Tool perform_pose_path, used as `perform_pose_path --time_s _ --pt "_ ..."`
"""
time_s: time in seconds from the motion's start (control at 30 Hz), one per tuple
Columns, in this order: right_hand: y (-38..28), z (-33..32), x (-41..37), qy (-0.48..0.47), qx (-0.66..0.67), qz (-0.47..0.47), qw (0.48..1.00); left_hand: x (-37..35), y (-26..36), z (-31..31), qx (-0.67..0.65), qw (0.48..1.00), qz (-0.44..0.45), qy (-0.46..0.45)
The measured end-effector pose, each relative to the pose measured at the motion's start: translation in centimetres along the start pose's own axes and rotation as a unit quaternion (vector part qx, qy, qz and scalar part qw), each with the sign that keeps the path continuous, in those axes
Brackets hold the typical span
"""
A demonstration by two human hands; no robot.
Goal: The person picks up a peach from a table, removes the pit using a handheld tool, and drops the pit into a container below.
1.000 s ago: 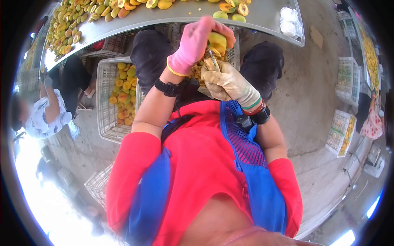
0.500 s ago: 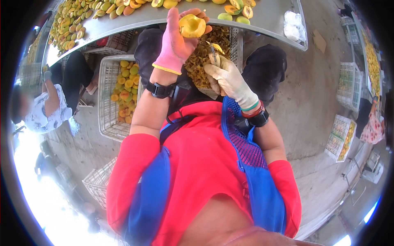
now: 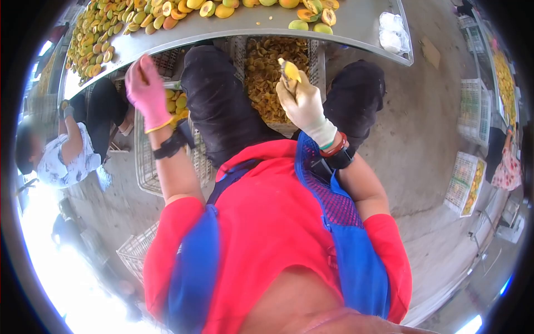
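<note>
My left hand (image 3: 146,92), in a pink glove, is raised over the near-left crate, below the table's front edge. Its thumb stands apart from the fingers, and no fruit shows in it, though motion blurs it somewhat. My right hand (image 3: 300,103), in a whitish glove, is closed around a small pitting knife (image 3: 285,78), most of which the fingers hide. A yellow piece of fruit (image 3: 291,70) sits at the knife's tip. Beneath the right hand is a crate of brownish-yellow fruit scraps (image 3: 267,83). Yellow peach-like fruit (image 3: 177,106) lies in the crate by my left wrist.
A metal table (image 3: 256,25) spans the front, bearing many halved fruits (image 3: 105,33) and a white plastic bundle (image 3: 394,33) at its right end. A person (image 3: 61,142) sits at the left. Another crate (image 3: 464,183) stands on the floor at right.
My left hand has swung left and down from the middle, and the hollowed fruit half no longer shows in it. My right hand stays near its place, still holding the knife.
</note>
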State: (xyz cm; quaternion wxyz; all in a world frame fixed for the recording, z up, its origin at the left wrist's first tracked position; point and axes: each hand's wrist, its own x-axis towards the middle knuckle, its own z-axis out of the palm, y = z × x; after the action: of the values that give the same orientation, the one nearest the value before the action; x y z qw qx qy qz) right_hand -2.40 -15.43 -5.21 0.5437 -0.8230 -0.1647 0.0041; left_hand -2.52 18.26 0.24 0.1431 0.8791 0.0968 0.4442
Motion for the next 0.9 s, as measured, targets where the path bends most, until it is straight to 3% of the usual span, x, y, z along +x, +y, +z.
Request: perform_pose_path --time_s 0.07,0.1,0.17,0.27,0.3,0.37,0.4,0.43,0.5,0.53,0.63,0.7,0.77,0.9 --pt "4.9 1.2 0.0 -0.076 -0.060 0.041 0.994 0.5 -4.3 -1.6 0.197 0.971 -0.092 -0.101" --pt "5.4 1.3 0.2 -0.140 -0.081 0.072 0.984 0.4 -4.3 -1.5 0.217 0.967 -0.087 -0.103" --pt "6.0 1.7 -0.4 -0.181 -0.016 0.226 0.957 0.6 -4.4 -1.2 0.258 0.957 -0.081 -0.103" --pt "5.3 2.1 -0.2 -0.137 0.020 0.200 0.970 1.3 -0.2 3.1 0.072 0.987 -0.024 -0.143" --pt "4.7 1.9 0.1 -0.119 0.023 0.187 0.975 1.5 3.4 4.5 -0.026 0.977 -0.107 -0.185" --pt "3.9 1.8 0.2 -0.006 -0.009 0.087 0.996 2.4 9.0 7.7 -0.207 0.895 -0.230 -0.321" --pt "3.8 1.6 0.2 0.051 -0.025 0.036 0.998 2.1 9.7 11.1 -0.216 0.901 -0.153 -0.345" --pt "4.0 1.6 0.4 0.057 -0.024 0.043 0.997 1.8 10.4 14.5 -0.227 0.901 -0.076 -0.363" --pt "5.5 1.8 0.5 0.069 -0.022 0.056 0.996 1.4 13.2 20.1 -0.212 0.874 -0.081 -0.430" --pt "8.5 2.1 0.3 -0.064 0.067 0.204 0.975 1.2 14.4 22.2 -0.210 0.859 -0.093 -0.458" --pt "7.5 1.9 -0.5 -0.070 0.130 0.265 0.953 1.1 16.9 28.0 -0.095 0.846 -0.055 -0.522" --pt "6.7 1.2 -0.9 -0.068 0.146 0.267 0.950 1.2 18.0 29.6 -0.093 0.809 -0.100 -0.571" --pt "7.1 0.9 -0.9 -0.048 0.132 0.215 0.966 1.0 19.2 29.9 -0.059 0.808 -0.046 -0.585" --pt "8.2 0.7 -0.8 -0.052 0.144 0.207 0.966 -0.8 19.4 29.9 -0.075 0.870 -0.007 -0.488"
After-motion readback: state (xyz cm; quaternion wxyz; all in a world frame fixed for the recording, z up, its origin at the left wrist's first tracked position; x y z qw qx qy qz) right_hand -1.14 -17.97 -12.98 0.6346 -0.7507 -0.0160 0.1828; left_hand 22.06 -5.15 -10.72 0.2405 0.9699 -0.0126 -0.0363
